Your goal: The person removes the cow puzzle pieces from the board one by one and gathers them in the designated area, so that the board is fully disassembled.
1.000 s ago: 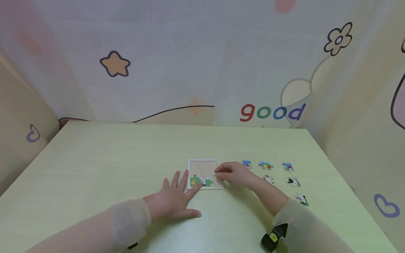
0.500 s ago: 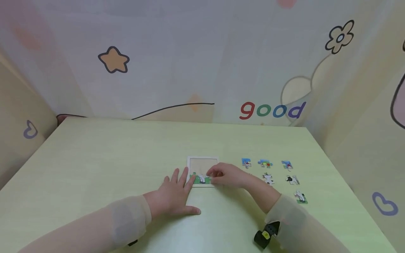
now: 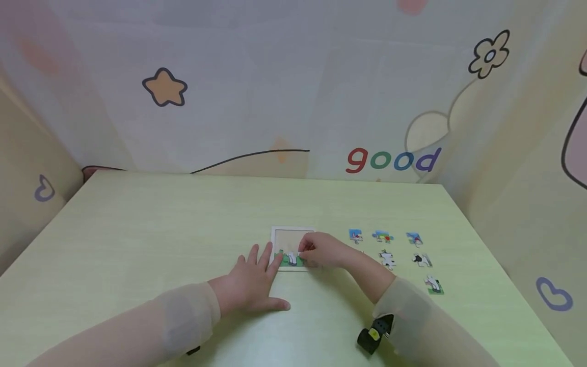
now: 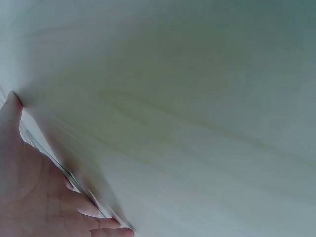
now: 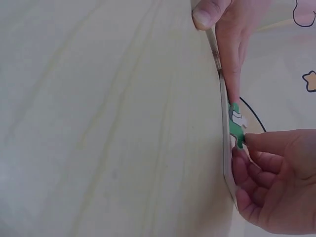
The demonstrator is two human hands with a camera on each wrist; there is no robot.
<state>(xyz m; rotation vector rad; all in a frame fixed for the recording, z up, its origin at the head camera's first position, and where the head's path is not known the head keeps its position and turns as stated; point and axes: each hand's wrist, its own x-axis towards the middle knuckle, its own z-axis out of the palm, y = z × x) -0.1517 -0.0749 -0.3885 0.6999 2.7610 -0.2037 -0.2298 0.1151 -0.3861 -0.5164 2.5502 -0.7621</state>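
A small square puzzle tray [image 3: 293, 228] with a white rim lies on the table, its upper part bare wood. Along its bottom sits a green puzzle piece [image 3: 291, 259] with white legs on it. My left hand [image 3: 252, 288] lies with spread, straight fingers at the tray's left side, fingertips on the rim and the green area. At the right end of that piece, my right hand [image 3: 326, 250] has curled fingers. In the right wrist view, its thumb and fingers pinch the edge of the green piece [image 5: 236, 129]. My right fingers hide the tray's lower right corner.
Several loose puzzle pieces lie right of the tray, among them a blue-sky piece [image 3: 355, 235], a white-and-black piece [image 3: 422, 260] and a green-bottomed one [image 3: 433, 285]. The pale table [image 3: 183, 219] meets a printed cloth [image 3: 257, 102] at the back.
My right hand has moved left from the tray's right rim onto the green piece's right end. That piece now sits straighter along the bottom. My left hand stays nearly in place, one finger drawn back slightly.
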